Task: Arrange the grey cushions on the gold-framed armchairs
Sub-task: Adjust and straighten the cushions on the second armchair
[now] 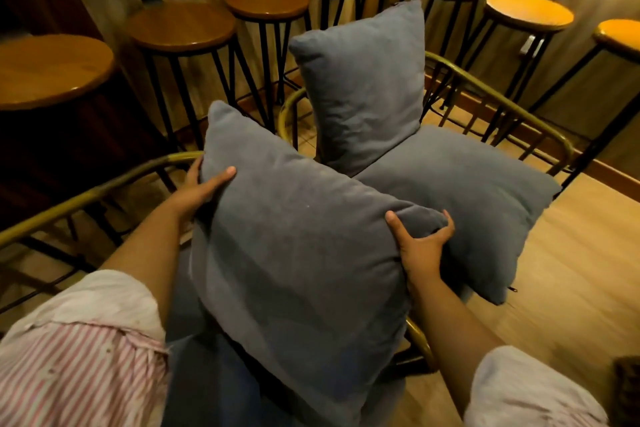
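I hold a large grey cushion (298, 253) upright over the near gold-framed armchair (86, 198). My left hand (199, 189) grips its upper left edge and my right hand (420, 246) grips its right corner. Under it lies a grey seat cushion (201, 378). On the far gold-framed armchair (485, 87) a grey back cushion (363, 87) stands upright, leaning on the frame. A grey seat cushion (467, 204) lies flat on that chair, its front corner hanging over the edge.
A row of several round wooden bar stools (183, 26) on black metal legs stands behind both chairs against a wood-panelled wall. Light wooden floor (571, 270) lies to the right. A dark counter (52, 149) stands at the left.
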`<state>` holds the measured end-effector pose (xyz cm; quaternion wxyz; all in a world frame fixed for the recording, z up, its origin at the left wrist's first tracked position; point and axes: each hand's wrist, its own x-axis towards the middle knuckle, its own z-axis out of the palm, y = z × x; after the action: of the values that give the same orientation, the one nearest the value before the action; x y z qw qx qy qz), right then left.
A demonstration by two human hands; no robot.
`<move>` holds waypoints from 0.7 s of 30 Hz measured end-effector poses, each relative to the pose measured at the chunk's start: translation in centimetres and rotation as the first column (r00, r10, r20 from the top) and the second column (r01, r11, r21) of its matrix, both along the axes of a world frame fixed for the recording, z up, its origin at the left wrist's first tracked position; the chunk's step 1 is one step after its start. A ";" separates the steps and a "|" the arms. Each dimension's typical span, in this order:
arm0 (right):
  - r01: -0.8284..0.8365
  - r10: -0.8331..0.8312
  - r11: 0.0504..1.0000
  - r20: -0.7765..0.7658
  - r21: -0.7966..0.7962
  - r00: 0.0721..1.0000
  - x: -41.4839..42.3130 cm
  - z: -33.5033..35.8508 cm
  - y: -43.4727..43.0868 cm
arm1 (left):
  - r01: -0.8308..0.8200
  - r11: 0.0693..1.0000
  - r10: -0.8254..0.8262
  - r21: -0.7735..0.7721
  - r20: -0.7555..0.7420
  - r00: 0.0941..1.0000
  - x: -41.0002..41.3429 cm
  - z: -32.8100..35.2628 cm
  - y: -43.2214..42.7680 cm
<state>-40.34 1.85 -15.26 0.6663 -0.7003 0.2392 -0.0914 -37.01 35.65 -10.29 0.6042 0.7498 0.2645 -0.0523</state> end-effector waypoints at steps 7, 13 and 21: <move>-0.033 0.033 0.999 0.017 0.014 0.999 0.8 -2.0 -0.4 | 0.017 0.992 -0.019 -0.126 -0.016 1.000 -0.8 -6.4 3.8; -0.048 0.048 0.999 0.020 0.021 0.999 -1.4 -0.8 -0.7 | -0.111 0.993 0.113 0.037 -0.084 0.990 -2.7 -4.1 1.0; -0.240 0.241 0.970 0.017 -0.035 0.970 -10.4 -2.9 0.0 | -0.272 0.962 0.273 0.023 -0.007 0.962 -5.7 -3.4 -0.2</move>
<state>-50.79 1.87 -18.13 0.6633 -0.7341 0.1442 -0.0213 -42.73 35.44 -13.69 0.5962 0.7125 0.3686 0.0306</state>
